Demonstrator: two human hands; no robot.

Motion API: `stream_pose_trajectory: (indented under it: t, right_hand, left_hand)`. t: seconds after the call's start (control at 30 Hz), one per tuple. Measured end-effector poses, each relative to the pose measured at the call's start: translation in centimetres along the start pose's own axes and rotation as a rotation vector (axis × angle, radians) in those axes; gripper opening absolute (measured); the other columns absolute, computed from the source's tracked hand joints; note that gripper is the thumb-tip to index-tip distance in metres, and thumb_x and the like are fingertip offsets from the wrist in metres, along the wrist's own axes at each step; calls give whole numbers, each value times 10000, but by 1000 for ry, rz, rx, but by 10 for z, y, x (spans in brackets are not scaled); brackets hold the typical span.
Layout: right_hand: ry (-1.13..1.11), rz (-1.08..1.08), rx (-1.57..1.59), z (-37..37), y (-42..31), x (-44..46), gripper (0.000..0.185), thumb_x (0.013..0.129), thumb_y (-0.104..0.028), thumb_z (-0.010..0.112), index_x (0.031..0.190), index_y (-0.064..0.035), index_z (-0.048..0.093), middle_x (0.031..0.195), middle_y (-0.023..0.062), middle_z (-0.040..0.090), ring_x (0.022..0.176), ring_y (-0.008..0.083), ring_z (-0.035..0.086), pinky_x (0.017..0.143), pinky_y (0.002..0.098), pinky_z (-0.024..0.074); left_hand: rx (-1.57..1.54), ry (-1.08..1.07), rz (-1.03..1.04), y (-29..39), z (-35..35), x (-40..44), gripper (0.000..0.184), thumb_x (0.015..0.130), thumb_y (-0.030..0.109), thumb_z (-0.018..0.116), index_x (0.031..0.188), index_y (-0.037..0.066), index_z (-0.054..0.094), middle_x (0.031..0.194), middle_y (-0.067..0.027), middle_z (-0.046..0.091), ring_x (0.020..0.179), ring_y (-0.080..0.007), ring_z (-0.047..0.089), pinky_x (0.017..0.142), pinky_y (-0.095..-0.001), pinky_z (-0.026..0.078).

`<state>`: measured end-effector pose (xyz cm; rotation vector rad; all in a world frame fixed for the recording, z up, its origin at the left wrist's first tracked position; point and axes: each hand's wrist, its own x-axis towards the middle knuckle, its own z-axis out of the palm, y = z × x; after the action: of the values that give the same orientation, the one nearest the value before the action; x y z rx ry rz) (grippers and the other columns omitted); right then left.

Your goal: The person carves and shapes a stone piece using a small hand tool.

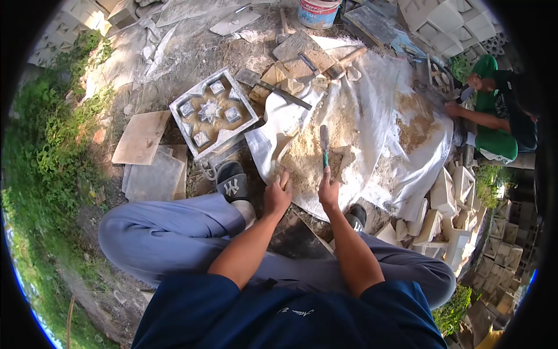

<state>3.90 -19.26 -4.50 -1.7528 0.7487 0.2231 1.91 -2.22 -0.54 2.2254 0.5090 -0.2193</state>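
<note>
Both arms reach forward and converge. Left arm (247,250) slants inward; left hand (277,195) back-up, fingers (285,178) partly curled, at least one pointing ahead; their undersides hidden. Right arm (354,253) slants inward too, wrist nearly in line; right hand (328,193) closed in a grip, thumb (326,173) pointing forward. Hands near each other, not touching, about level. Legs folded and splayed: left knee (119,232) and right knee (439,282) out wide, arms between them.
</note>
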Motion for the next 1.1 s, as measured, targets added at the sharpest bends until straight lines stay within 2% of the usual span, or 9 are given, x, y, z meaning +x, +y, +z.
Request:
stream_pose_trajectory:
  t: [0.03, 0.1, 0.17, 0.33, 0.57, 0.73, 0.83, 0.87, 1.1]
  right_hand:
    - [72, 48, -146, 0, 1, 2, 665, 901, -660, 547, 548, -119, 389, 481, -55, 344, 376, 99, 317, 357, 308, 231]
    - [-117, 410, -17, -7, 2, 6, 763, 913, -663, 513, 582, 23, 566, 536, 99, 530, 467, 209, 505, 464, 369, 410]
    - [13, 220, -139, -2, 4, 8, 673, 897, -683, 525, 558, -112, 411, 481, -21, 390, 371, 122, 381, 339, 333, 238]
    - [-71, -8, 89, -2, 7, 1, 673, 897, -688, 520, 541, -135, 377, 488, -37, 371, 380, 109, 331, 357, 316, 236]
    - [-68, 130, -213, -17, 4, -7, 642, 916, -665, 513, 573, -147, 351, 504, -52, 338, 391, 103, 319, 363, 310, 242]
    - [-158, 40, 325, -13, 22, -33, 585, 1000, -529, 476, 553, -182, 325, 506, -48, 372, 411, 74, 313, 386, 284, 206]
    - [-60, 100, -413, -20, 44, -25, 812, 928, -644, 497, 574, 84, 552, 561, 179, 556, 557, 263, 545, 582, 428, 461]
    - [-45, 144, -404, -16, 42, -25, 868, 888, -697, 506, 618, 123, 591, 604, 259, 578, 644, 319, 599, 680, 449, 484]
    - [-167, 56, -43, -18, 26, -27, 825, 930, -645, 496, 540, 82, 501, 485, 158, 480, 530, 215, 434, 550, 459, 397]
  left_hand:
    - [-3, 1, 9, 1, 0, 1, 382, 897, 358, 622, 1101, 36, 651, 829, -275, 666, 820, -454, 649, 724, -516, 522]
    - [22, 1, 15, 3, -3, 2, 381, 895, 358, 624, 1107, 42, 649, 826, -276, 666, 826, -462, 646, 726, -521, 523]
    - [35, 1, 23, 5, -4, 5, 378, 896, 358, 624, 1112, 49, 650, 831, -275, 668, 827, -461, 647, 728, -520, 525]
    - [35, -10, 2, -4, 0, 3, 373, 896, 363, 625, 1124, 70, 655, 857, -272, 674, 830, -453, 654, 728, -515, 529]
    - [49, -14, -15, 0, 1, 7, 346, 893, 351, 632, 1071, 56, 658, 878, -264, 680, 845, -448, 657, 739, -515, 528]
    - [37, 31, -2, -8, 7, 2, 351, 882, 354, 646, 1045, 43, 655, 865, -251, 685, 851, -444, 658, 754, -517, 524]
    - [54, 22, 7, -7, 9, 5, 379, 871, 339, 646, 1099, 36, 660, 918, -264, 679, 878, -438, 655, 763, -503, 521]
    - [49, 16, -1, -8, 10, 4, 365, 872, 356, 648, 1058, 42, 664, 893, -256, 682, 864, -437, 659, 754, -507, 522]
    - [17, 6, -32, -8, 9, 5, 358, 883, 374, 635, 1085, 81, 680, 849, -245, 684, 822, -433, 663, 719, -507, 526]
